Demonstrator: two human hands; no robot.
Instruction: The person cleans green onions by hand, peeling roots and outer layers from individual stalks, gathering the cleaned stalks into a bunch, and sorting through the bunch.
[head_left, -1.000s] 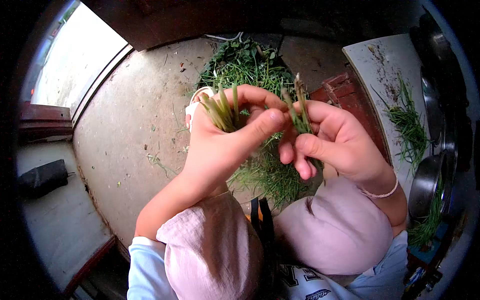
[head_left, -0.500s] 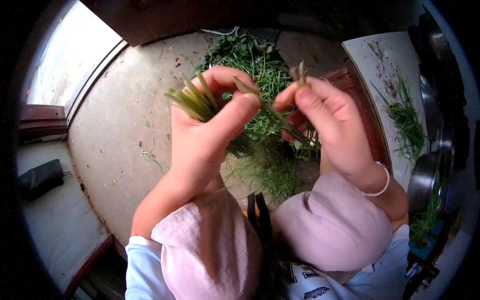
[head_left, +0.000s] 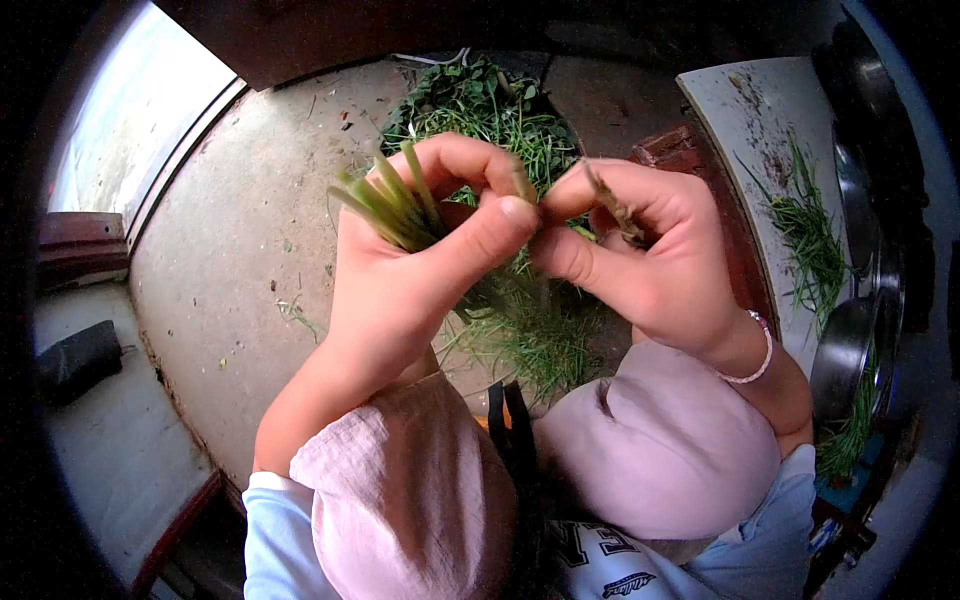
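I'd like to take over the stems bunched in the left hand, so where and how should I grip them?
I'd pinch the bundle of stems by the bare ends jutting above the left hand, coming from the person's left, away from the right hand. Those ends stick out free but fan slightly, so gather them together; the hand covers the lower part.

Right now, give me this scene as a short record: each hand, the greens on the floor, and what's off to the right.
left hand: the left hand holds a bundle of green stems, cut or bare ends up
right hand: the right hand holds a withered piece, its fingertips close to the left's
floor: leafy pile beyond the hands; loose grass nearer the knees
right side: pale board bearing dirt and a green bunch; metal pan beside it
wrist: braided bracelet, right arm
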